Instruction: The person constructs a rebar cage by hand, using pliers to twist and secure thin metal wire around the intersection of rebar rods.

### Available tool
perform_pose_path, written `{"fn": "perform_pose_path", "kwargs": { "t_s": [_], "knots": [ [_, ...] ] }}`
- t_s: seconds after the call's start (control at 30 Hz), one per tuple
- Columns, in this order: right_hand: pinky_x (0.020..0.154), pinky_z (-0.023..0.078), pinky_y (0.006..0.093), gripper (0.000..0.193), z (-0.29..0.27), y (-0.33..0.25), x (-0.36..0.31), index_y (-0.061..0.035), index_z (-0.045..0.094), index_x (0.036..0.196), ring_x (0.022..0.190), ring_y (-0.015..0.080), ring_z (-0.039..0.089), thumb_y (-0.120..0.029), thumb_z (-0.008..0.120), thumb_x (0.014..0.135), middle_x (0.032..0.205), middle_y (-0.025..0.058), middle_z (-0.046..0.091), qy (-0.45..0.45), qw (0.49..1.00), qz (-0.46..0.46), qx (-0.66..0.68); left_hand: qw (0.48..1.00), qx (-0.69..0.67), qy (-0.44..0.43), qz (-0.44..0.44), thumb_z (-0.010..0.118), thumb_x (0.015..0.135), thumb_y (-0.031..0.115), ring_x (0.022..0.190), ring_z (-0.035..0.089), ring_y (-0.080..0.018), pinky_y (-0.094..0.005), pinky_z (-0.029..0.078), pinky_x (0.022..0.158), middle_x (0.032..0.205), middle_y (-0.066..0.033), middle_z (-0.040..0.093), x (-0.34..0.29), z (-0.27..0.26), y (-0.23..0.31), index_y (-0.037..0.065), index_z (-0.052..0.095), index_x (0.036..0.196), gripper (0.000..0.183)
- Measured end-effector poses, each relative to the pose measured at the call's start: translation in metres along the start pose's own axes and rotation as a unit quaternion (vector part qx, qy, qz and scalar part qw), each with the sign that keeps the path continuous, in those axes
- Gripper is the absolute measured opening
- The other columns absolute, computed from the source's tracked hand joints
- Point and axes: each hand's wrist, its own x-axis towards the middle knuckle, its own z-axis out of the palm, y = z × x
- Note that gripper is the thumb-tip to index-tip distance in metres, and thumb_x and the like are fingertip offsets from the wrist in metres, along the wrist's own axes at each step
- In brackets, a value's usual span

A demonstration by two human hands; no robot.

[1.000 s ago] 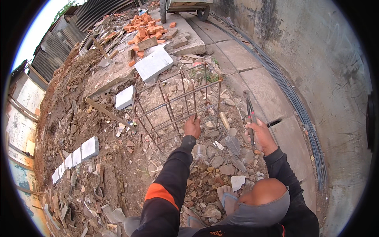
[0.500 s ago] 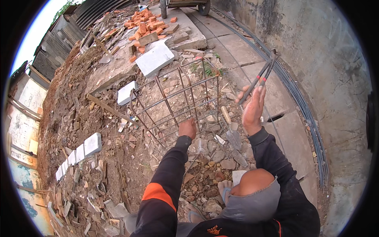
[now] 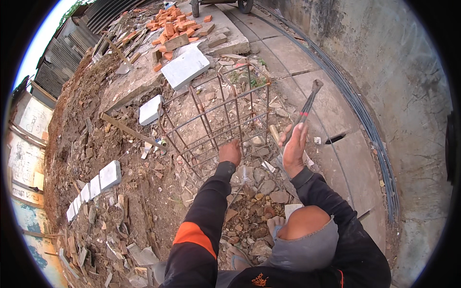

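My left hand (image 3: 230,152) is closed at the near side of a rebar cage (image 3: 210,143), its fingers curled on a bar. The cage is a box of thin rusty rods tied together, tilted on the rubble. To the right of it, my right hand (image 3: 294,150) grips a pair of long-handled tying pincers (image 3: 303,111) with dark handles and red bands. Their head points up and away from me, clear of the cage. A trowel with a wooden handle (image 3: 274,134) lies between the cage and my right hand, its blade partly hidden.
White blocks (image 3: 185,66) and a pile of orange bricks (image 3: 174,28) lie beyond the cage. More white blocks (image 3: 110,175) stand at the left. Long steel rods (image 3: 357,108) run along the concrete wall (image 3: 408,96) at right. A cart's wheel (image 3: 245,6) shows at the top.
My right hand has moved slightly left and down, and the pincers have swung more upright with their handles closer together. My left hand stays on the cage.
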Motion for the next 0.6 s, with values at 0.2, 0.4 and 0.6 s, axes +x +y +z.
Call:
{"fn": "perform_pose_path", "kwargs": {
  "t_s": [0.2, 0.4, 0.6],
  "knots": [
    [0.052, 0.042, 0.0279, 0.033, -0.009, 0.009, -0.012, -0.0136, 0.044, 0.120, 0.064, 0.0116, 0.048, -0.044, 0.034, 0.110, 0.090, 0.0019, 0.047, -0.030, 0.917, 0.397, -0.030, 1.000, -0.009, 0.004, 0.012, 0.058, 0.093, 0.020, 0.087, 0.069, -0.0399, -0.0517, 0.053, 0.080, 0.094, -0.0206, 0.072, -0.001, -0.006, -0.016, 0.009, 0.068, 0.111, 0.023],
    [0.047, 0.040, 0.0297, 0.034, 0.019, -0.004, 0.013, -0.0131, 0.044, 0.122, 0.056, 0.0128, 0.046, -0.043, 0.035, 0.110, 0.086, 0.0030, 0.049, 0.006, 0.995, -0.077, 0.060, 0.999, -0.006, -0.039, -0.014, 0.059, 0.093, 0.018, 0.091, 0.068, -0.0431, -0.0521, 0.053, 0.082, 0.097, -0.0233, 0.071, 0.002, -0.013, 0.002, 0.007, 0.069, 0.113, 0.024],
    [0.050, 0.042, 0.0298, 0.038, -0.010, 0.040, -0.021, -0.0140, 0.047, 0.126, 0.061, 0.0115, 0.048, -0.046, 0.035, 0.109, 0.083, 0.0005, 0.050, -0.019, 0.881, 0.473, -0.004, 0.999, 0.017, -0.045, -0.019, 0.058, 0.092, 0.019, 0.093, 0.068, -0.0427, -0.0531, 0.052, 0.087, 0.099, -0.0236, 0.071, -0.002, -0.003, -0.014, 0.009, 0.070, 0.115, 0.028]
  ]
}}
